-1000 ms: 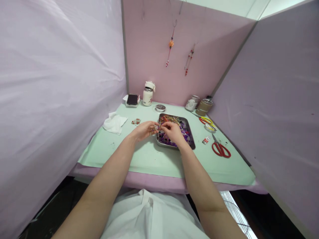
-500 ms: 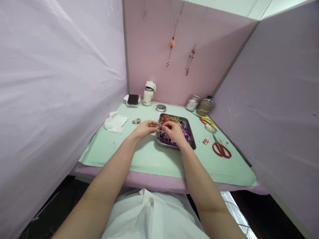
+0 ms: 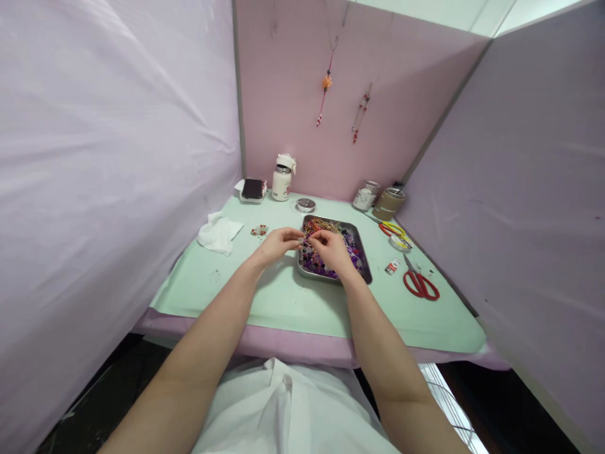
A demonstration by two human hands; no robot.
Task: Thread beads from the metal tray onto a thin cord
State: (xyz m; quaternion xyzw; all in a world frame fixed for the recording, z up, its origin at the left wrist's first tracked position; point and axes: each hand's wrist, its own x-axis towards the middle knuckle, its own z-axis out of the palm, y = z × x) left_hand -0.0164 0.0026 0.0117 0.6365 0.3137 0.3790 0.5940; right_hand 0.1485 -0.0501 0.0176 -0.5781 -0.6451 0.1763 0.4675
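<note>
My left hand (image 3: pixel 282 244) is closed in a pinch over the left edge of a metal tray (image 3: pixel 368 278). Close by on its right, my right hand (image 3: pixel 329 246) also pinches, with thumb and finger pressed together. Whatever sits between the fingertips is too small to name. Purple, black and clear beads (image 3: pixel 358 255) fill much of the tray, and a tangle of red and gold cords (image 3: pixel 326 224) lies at its far side. Part of the tray's contents is hidden under my right hand.
Red-handled scissors (image 3: pixel 420 284), an eraser-like small box (image 3: pixel 392 267) and yellow-handled pliers (image 3: pixel 394 231) lie at the right. A white cloth (image 3: pixel 218 233) and a small bead cluster (image 3: pixel 259 231) lie left. Behind stand a white bottle (image 3: pixel 282 181), jars (image 3: pixel 389 203) and a round dish (image 3: pixel 305 205). Beaded strings (image 3: pixel 326 82) hang above.
Both hands stay over the tray's left side, still pinching. My fingertips have shifted only very slightly; everything else on the table is in the same place.
</note>
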